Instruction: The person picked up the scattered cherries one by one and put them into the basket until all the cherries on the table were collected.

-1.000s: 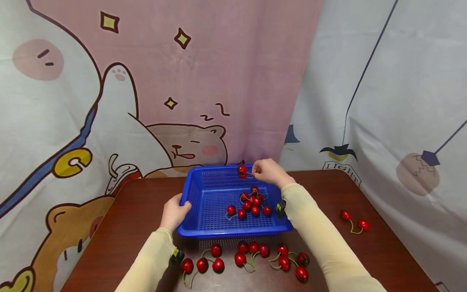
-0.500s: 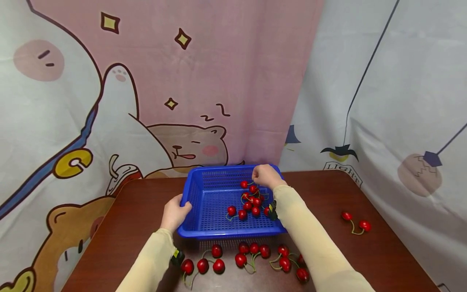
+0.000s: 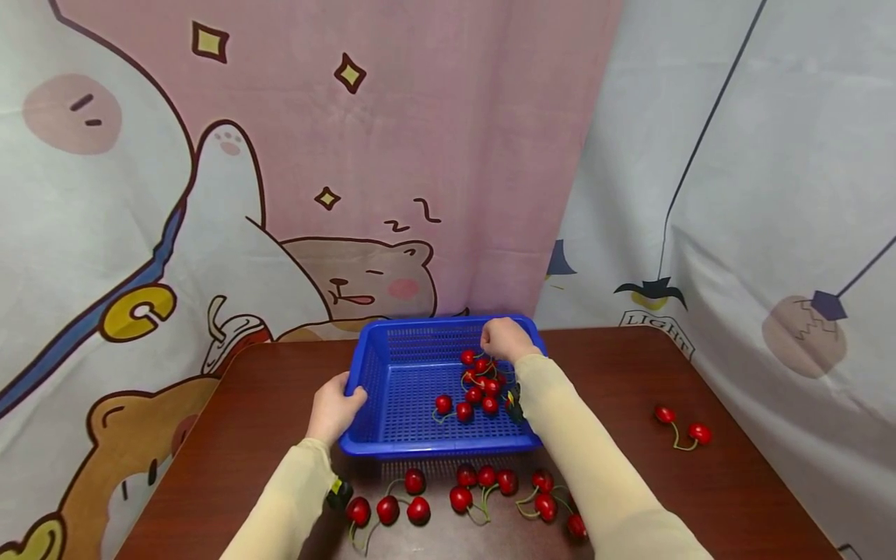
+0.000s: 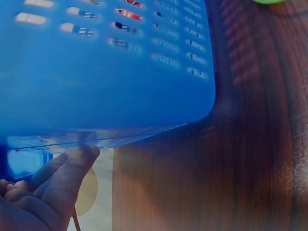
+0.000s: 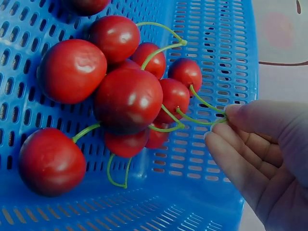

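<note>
My left hand (image 3: 334, 408) grips the left rim of a blue plastic basket (image 3: 441, 449), thumb over the top; in the left wrist view its fingers (image 4: 72, 173) lie under that rim. Inside the basket's right side is my right hand (image 3: 507, 341). Between thumb and fingertips it pinches the joined green stems of a pair of red cherries (image 5: 185, 72), as the right wrist view shows. The pair rests against a cluster of several other cherries (image 5: 129, 101) on the basket floor. One more joined pair (image 3: 443, 404) lies left of the cluster.
Several cherries with stems (image 3: 418, 509) lie on the brown table (image 3: 266, 435) in front of the basket. Another cherry pair (image 3: 699, 433) sits at the table's right side. A patterned curtain (image 3: 448, 155) hangs behind the table.
My right hand has lowered the pinched cherry pair from above the basket's back rim down to the cluster inside. The left hand has stayed on the rim.
</note>
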The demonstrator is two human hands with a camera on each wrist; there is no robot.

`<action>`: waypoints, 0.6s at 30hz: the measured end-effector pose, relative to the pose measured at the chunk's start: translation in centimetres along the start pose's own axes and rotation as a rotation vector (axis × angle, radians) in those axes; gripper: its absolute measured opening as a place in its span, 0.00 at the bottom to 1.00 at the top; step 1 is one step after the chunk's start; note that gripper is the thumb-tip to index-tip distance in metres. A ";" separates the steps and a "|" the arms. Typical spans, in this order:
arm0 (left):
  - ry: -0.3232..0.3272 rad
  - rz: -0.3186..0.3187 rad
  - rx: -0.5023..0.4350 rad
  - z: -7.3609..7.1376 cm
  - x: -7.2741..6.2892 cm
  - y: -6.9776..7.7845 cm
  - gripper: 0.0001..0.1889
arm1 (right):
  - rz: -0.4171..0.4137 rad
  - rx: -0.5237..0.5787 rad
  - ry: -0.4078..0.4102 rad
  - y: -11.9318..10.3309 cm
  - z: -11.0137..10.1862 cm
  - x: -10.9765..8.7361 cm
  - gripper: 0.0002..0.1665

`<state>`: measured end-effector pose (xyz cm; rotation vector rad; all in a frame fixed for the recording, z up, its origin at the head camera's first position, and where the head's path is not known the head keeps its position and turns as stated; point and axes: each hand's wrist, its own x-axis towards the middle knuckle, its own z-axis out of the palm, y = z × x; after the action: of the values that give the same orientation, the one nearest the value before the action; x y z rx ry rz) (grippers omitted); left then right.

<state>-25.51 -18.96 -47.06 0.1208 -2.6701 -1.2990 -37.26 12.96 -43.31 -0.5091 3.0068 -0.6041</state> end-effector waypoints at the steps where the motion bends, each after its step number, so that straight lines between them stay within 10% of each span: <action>1: 0.000 -0.001 0.000 0.0 0.0 0.0 0.22 | 0.002 0.001 -0.002 0.0 0.0 0.0 0.21; 12: 0.008 0.005 -0.012 0.0 -0.1 0.1 0.22 | 0.023 -0.010 -0.047 -0.2 -0.7 -0.4 0.03; 18: -0.001 0.009 -0.002 -0.2 -0.2 0.3 0.21 | 0.015 -0.014 -0.090 -0.3 -1.6 -0.8 0.12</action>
<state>-25.28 -18.90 -46.77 0.1074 -2.6670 -1.3001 -36.57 13.51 -41.73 -0.4994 2.9290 -0.5447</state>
